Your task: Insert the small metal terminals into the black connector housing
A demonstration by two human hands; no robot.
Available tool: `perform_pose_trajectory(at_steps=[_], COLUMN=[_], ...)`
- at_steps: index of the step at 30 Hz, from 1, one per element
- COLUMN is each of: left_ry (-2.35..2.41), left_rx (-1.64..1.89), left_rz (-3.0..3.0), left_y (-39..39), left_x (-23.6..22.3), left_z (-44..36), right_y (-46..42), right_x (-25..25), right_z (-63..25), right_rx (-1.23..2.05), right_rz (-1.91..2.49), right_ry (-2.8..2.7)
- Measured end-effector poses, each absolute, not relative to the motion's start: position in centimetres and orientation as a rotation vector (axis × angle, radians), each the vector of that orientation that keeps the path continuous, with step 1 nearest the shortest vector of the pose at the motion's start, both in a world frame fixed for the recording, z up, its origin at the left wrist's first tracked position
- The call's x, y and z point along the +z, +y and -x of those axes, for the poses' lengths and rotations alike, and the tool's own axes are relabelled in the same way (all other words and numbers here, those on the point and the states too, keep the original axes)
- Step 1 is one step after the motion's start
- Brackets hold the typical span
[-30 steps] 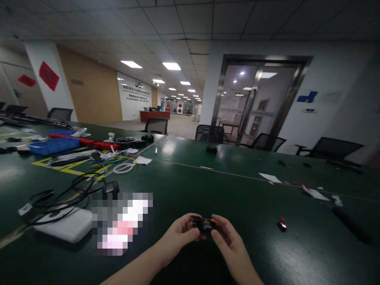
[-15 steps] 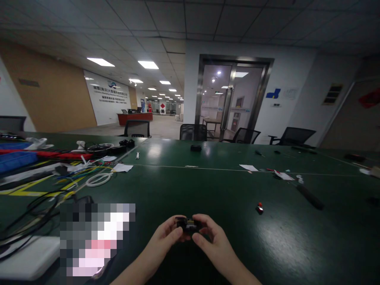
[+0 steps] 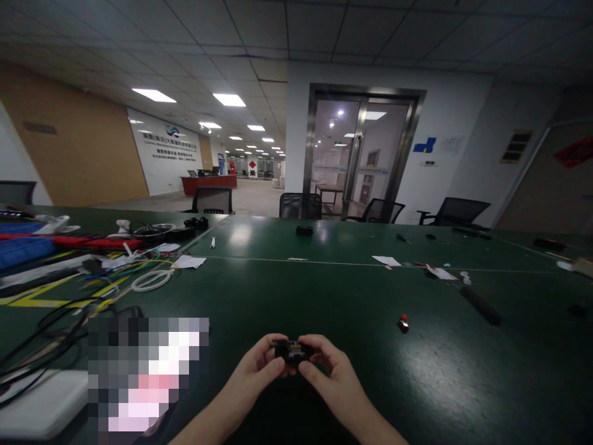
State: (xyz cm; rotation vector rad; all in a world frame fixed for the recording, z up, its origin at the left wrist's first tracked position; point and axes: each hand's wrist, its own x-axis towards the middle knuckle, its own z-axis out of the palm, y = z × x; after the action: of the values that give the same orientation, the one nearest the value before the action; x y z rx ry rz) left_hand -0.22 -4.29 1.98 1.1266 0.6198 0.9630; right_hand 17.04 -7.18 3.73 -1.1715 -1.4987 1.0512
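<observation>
Both my hands grip a small black device [image 3: 293, 351] between them, just above the dark green table. Its middle shows a yellowish and grey part; what kind of device it is I cannot make out. My left hand [image 3: 260, 363] is closed on its left end, thumb in front and fingers behind. On the right end my right hand [image 3: 330, 367] is closed too, with its thumb low at the near side. Some fingertips are hidden behind the device. To the right of my hands lies a small red and silver piece [image 3: 403, 322].
Tangled black cables [image 3: 50, 321], a white box [image 3: 44, 402] and a pixelated patch [image 3: 148, 377] lie at the left. Further back are a coiled white cable [image 3: 152, 281], blue trays [image 3: 25, 252] and a wrench [image 3: 213, 242]. A black rod-like handle [image 3: 480, 305] lies at right.
The whole view has shifted very slightly. Both hands keep their hold on the black device, which looks turned a little; otherwise the table is the same.
</observation>
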Motion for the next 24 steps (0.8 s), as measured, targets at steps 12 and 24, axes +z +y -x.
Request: perform_pose_trajectory(at_steps=[12,24], left_ry=[0.558,0.621], left_rx=[0.912,0.876], left_rz=[-1.181,-1.259], left_y=[-3.94,-4.11], left_x=[1.4,1.87], left_z=[0.32,0.33], right_y=[-7.08,-6.8], right_x=[3.53,3.46], right_z=[-16.94,-17.24], right_rx=[1.039,1.102], right_rz=[1.123,1.08], right_ry=[-1.525,-1.387])
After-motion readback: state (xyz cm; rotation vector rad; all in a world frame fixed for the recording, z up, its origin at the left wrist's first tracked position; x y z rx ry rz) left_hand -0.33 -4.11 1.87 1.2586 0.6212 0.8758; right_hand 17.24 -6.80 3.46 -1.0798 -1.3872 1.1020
